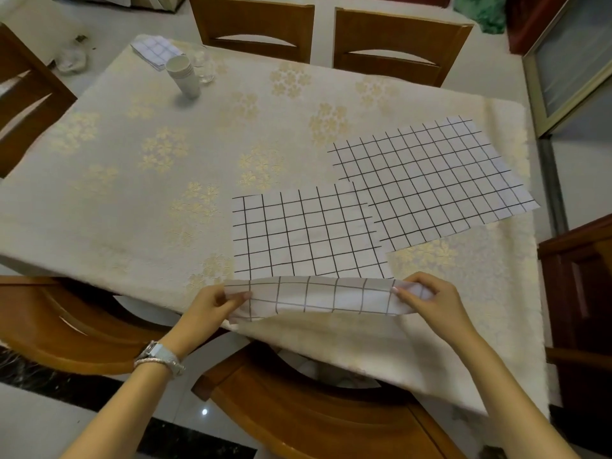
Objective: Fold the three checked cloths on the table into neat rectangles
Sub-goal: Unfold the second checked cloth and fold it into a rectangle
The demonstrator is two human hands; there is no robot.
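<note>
A white cloth with a black grid (308, 236) lies flat at the table's near edge. Its near edge is lifted off the table and curls toward the far side. My left hand (212, 304) pinches the lifted left corner and my right hand (427, 299) pinches the lifted right corner. A second checked cloth (433, 180) lies spread flat to the right, its near-left corner overlapping the first cloth. A third checked cloth (155, 51) rests folded at the far left corner of the table.
The table wears a cream tablecloth with gold flowers (165, 154). A stack of paper cups (183, 76) and a clear glass (203, 66) stand far left. Wooden chairs (255, 28) ring the table, one (298, 405) directly below my hands.
</note>
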